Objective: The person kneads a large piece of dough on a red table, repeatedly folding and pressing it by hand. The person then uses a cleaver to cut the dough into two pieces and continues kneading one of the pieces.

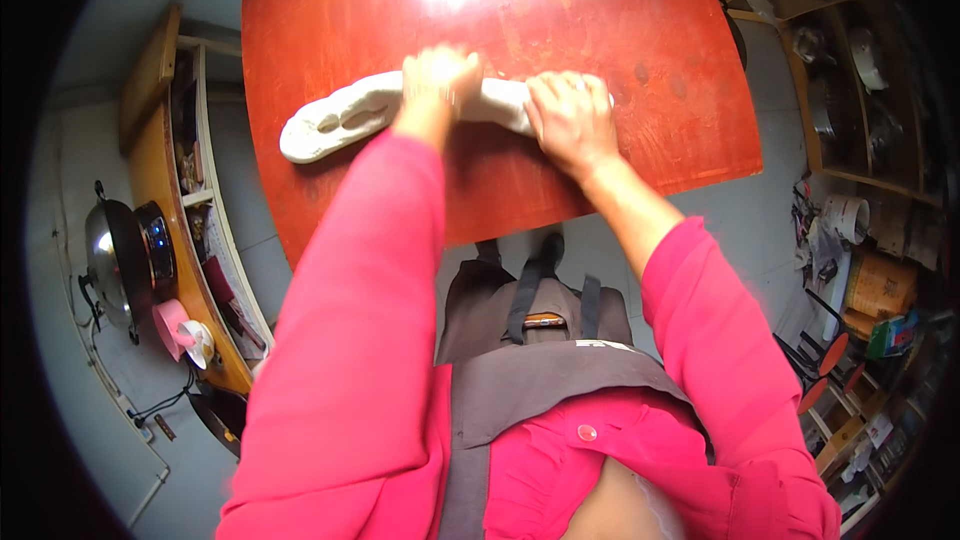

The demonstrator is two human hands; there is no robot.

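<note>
- Left grip curled around the long, lumpy white dough roll
- Right grip wrapped over its right end
- Glossy red table beneath

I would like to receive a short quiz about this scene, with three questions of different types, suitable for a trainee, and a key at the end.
1. True or false: only the left hand touches the white dough roll; the right hand is off it.
2. On the red tabletop, the longest uncovered part of the dough roll lies:
A) to the left of the left hand
B) between the hands
C) to the right of the right hand
3. Fill in the blank: the wok is on the ____ side of the view.

Key:
1. False; both hands are on it.
2. A
3. left
</note>
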